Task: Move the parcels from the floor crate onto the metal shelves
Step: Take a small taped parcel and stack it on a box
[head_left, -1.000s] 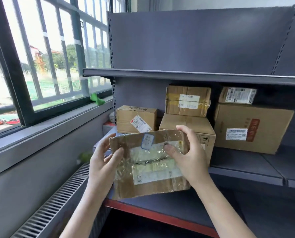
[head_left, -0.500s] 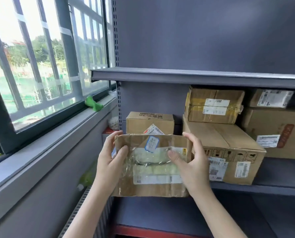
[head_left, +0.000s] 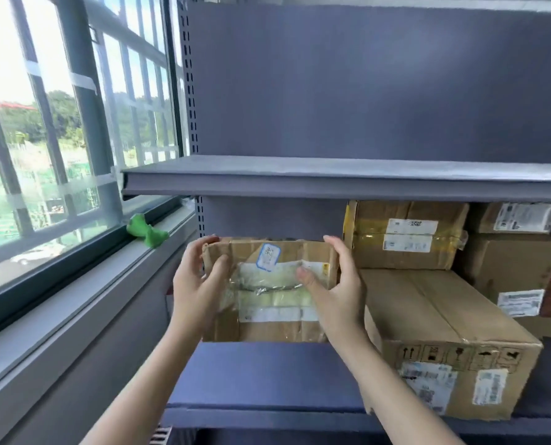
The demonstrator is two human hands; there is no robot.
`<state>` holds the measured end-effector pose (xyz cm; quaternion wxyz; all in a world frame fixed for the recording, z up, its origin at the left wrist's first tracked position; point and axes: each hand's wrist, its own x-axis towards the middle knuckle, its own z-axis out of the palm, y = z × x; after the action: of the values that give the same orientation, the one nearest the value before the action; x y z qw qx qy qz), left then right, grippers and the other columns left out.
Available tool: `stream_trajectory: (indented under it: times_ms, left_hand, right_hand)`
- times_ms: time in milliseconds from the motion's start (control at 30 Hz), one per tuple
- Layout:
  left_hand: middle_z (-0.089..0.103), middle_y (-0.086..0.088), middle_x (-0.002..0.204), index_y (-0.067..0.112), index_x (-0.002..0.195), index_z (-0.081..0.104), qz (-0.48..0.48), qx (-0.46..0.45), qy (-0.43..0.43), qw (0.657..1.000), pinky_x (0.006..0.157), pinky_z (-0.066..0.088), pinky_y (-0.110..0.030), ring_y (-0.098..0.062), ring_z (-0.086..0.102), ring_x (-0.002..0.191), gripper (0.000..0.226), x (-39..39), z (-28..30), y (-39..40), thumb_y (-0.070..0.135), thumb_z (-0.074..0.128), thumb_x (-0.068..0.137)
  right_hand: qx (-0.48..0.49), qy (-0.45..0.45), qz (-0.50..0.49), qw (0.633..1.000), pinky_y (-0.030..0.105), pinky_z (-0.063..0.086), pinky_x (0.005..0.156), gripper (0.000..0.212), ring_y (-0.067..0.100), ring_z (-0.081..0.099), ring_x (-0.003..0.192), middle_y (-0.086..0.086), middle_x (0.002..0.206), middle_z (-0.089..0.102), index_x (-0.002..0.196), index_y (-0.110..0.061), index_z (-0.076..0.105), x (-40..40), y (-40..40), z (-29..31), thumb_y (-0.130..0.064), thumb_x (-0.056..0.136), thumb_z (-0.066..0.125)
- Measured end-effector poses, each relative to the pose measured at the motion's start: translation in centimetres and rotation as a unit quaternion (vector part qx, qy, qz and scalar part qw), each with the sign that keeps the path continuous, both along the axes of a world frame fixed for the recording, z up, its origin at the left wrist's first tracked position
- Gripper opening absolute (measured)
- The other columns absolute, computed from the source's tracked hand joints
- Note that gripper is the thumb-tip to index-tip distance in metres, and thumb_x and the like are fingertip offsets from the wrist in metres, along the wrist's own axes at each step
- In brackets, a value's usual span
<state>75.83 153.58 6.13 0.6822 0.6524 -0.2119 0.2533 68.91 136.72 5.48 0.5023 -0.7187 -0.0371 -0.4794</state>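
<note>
The far side of the worn brown cardboard parcel [head_left: 269, 290] is out of sight, and so is whatever stands behind it; whether its base is fully down on the grey metal shelf [head_left: 267, 374] or just above it I cannot tell. The long cardboard box [head_left: 441, 342] just to its right carries a row of black handling symbols and two white labels, but the print is too blurred to read, as are the barcoded labels on the tape-wrapped carton [head_left: 406, 234] stacked on it and on the larger box with a red mark [head_left: 524, 293] further right, which the frame edge cuts off. The parcel's front shows a small blue-bordered sticker with illegible scribble, a crinkled clear plastic pouch over white paper labels, and dented, creased corners. The left hand [head_left: 197, 284] clasps its left end, fingers curled over the top edge and thumb on the front; the right hand [head_left: 335, 290] grips the right end the same way. A green plastic object [head_left: 147, 232] lies on the window sill [head_left: 75, 300].
</note>
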Motion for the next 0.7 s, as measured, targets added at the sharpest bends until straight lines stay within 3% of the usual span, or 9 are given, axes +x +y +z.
stream_trajectory:
  times_ms: [67,100,267,400,567,700]
  left_hand:
    - [0.067,-0.003,0.101,0.019,0.105,0.060,0.006,0.001,0.000,1.000,0.086,0.049,-0.029,-0.018,0.061,0.097,0.024,4.1,0.7,-1.1,0.010,0.059,0.084]
    - [0.068,0.000,0.097,0.024,0.102,0.061,0.004,-0.003,-0.009,1.000,0.085,0.050,-0.029,-0.018,0.062,0.094,0.022,6.0,0.8,-1.7,0.011,0.060,0.084]
    - [0.067,0.019,0.077,0.041,0.084,0.061,0.014,-0.038,-0.067,0.997,0.073,0.047,-0.020,0.000,0.058,0.073,0.020,13.8,-0.3,-4.1,0.024,0.057,0.074]
    - [0.064,0.004,0.086,0.035,0.087,0.057,0.015,-0.028,-0.079,0.996,0.076,0.048,-0.035,-0.013,0.059,0.080,0.017,18.2,-1.6,-5.1,0.023,0.058,0.075]
    - [0.062,0.013,0.080,0.036,0.085,0.054,0.050,-0.030,-0.103,0.993,0.066,0.047,-0.020,0.005,0.056,0.066,0.015,21.4,-2.7,-5.5,0.023,0.056,0.078]
    - [0.057,0.015,0.074,0.035,0.077,0.050,0.054,-0.022,-0.100,0.993,0.059,0.043,-0.011,0.011,0.051,0.062,0.009,22.9,-2.8,-5.8,0.029,0.057,0.077]
  right_hand:
    - [0.005,-0.016,0.001,1.000,0.000,0.028,0.091,0.052,-0.013,0.043,0.108,-0.005,0.122,0.054,0.116,-0.026,0.049,4.2,-1.0,0.6,-0.005,0.076,0.074]
    - [0.005,-0.024,0.004,1.000,0.000,0.028,0.091,0.051,-0.010,0.043,0.110,-0.003,0.124,0.054,0.117,-0.025,0.049,6.3,-1.6,0.6,-0.006,0.077,0.074]
    - [-0.030,-0.082,-0.023,0.996,0.007,0.030,0.099,0.052,0.004,0.043,0.122,0.000,0.131,0.051,0.128,-0.017,0.050,14.8,-3.8,-1.5,-0.025,0.079,0.067]
    - [-0.048,-0.128,-0.072,0.988,0.004,0.029,0.096,0.053,0.005,0.047,0.116,0.000,0.125,0.054,0.127,-0.009,0.052,18.3,-4.4,-3.1,-0.019,0.078,0.069]
    - [-0.075,-0.135,-0.070,0.986,0.001,0.026,0.094,0.050,0.012,0.047,0.114,0.010,0.125,0.055,0.125,-0.004,0.051,21.3,-4.7,-3.3,-0.009,0.080,0.071]
    - [-0.060,-0.120,-0.059,0.989,0.000,0.026,0.092,0.053,0.005,0.045,0.112,0.004,0.124,0.053,0.128,-0.008,0.050,22.8,-5.4,-3.3,-0.011,0.080,0.072]
